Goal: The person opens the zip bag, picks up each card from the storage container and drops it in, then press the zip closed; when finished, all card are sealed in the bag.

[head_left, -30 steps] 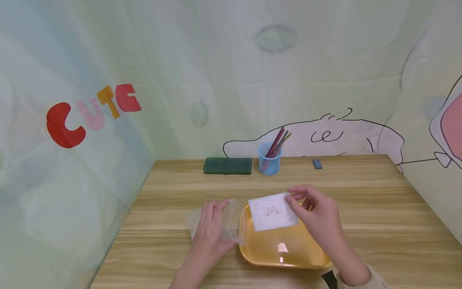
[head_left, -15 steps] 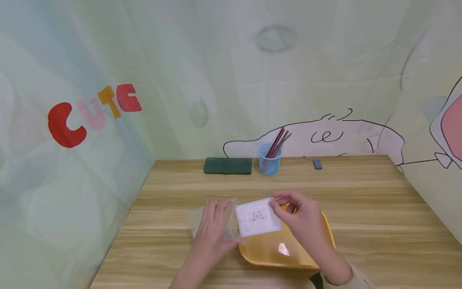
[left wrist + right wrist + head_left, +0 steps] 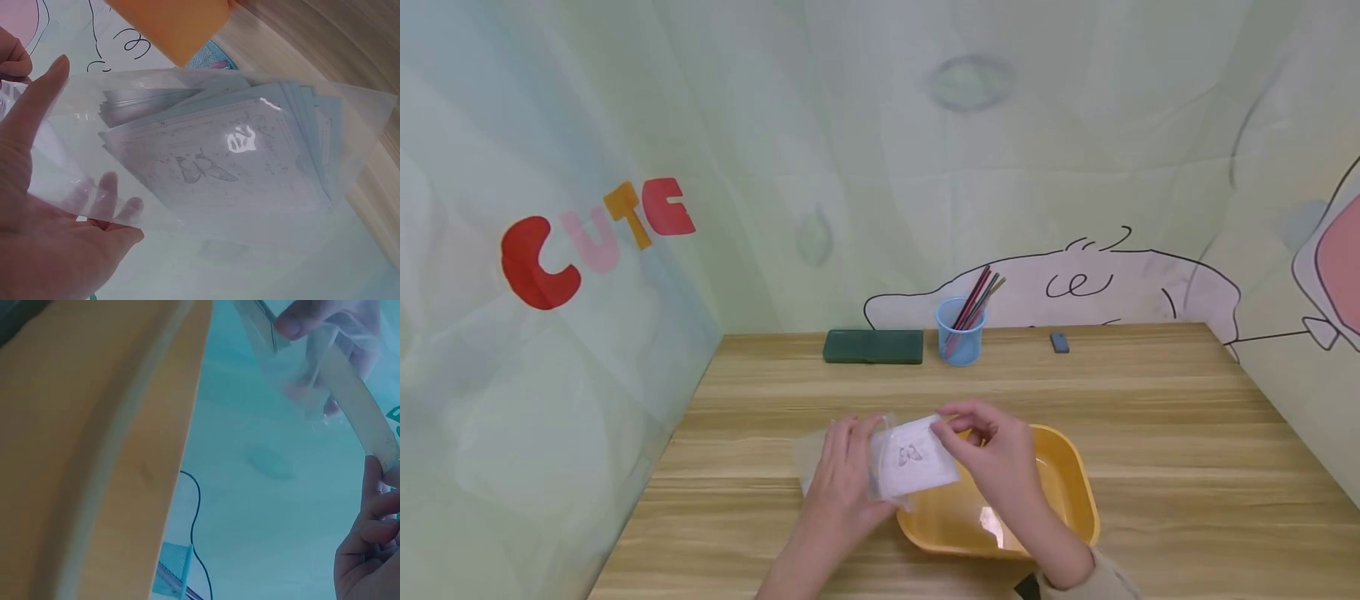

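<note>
My left hand [image 3: 842, 487] grips a clear plastic bag [image 3: 808, 454] near its mouth, fingers along the far side and thumb on the near side. Inside the bag [image 3: 369, 125], in the left wrist view, lie several cards [image 3: 200, 169], the front one printed with a butterfly. Between thumb and fingertips, my right hand [image 3: 996, 454] pinches a white card [image 3: 925, 458] by its upper right corner. This card also bears a butterfly, and its left part is within the bag's mouth. The right wrist view shows the card [image 3: 353, 400] nearly edge-on between the two hands.
A yellow tray [image 3: 1078, 492] stands on the wooden table under the right hand. Along the back are a dark green case [image 3: 872, 347], a light blue cup [image 3: 958, 343] with several pencils, and a small blue-grey block [image 3: 1059, 342].
The right hand has moved left with the card, from over the tray into the mouth of the bag. The left hand has kept the bag almost in place.
</note>
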`<action>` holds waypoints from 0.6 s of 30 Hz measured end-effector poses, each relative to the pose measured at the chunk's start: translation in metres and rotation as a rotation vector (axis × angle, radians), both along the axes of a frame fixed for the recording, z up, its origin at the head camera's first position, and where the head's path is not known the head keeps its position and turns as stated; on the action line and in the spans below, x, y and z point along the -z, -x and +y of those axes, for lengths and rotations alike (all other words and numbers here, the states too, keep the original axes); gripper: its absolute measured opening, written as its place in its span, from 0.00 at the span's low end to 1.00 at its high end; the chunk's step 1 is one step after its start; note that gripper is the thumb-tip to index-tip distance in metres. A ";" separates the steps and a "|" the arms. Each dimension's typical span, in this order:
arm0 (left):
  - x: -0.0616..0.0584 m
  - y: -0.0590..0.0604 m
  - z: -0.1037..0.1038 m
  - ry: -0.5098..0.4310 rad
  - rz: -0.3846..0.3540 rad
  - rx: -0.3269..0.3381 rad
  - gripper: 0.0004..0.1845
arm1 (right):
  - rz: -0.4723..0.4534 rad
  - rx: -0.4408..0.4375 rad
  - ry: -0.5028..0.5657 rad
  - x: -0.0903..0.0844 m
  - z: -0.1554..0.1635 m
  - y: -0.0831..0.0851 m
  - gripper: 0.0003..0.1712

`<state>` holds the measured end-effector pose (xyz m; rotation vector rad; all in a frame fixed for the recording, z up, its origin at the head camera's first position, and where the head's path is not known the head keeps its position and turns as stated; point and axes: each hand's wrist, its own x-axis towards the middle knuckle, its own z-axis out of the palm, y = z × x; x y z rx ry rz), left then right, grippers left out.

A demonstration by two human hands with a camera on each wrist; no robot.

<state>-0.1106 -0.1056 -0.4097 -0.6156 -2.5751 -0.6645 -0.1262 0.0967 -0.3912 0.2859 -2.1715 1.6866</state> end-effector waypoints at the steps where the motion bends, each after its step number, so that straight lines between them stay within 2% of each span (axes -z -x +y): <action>1: 0.000 0.000 0.000 0.000 0.001 0.001 0.59 | -0.009 -0.002 0.013 0.001 -0.002 0.000 0.06; 7: 0.002 0.001 0.001 0.002 0.041 0.016 0.56 | -0.066 -0.025 0.034 0.010 -0.016 0.000 0.07; 12: 0.004 0.001 0.001 -0.002 0.073 0.027 0.55 | -0.109 -0.084 0.030 0.018 -0.026 -0.004 0.08; 18: 0.005 0.002 0.002 0.002 0.099 0.042 0.56 | -0.109 -0.165 -0.043 0.026 -0.033 -0.009 0.14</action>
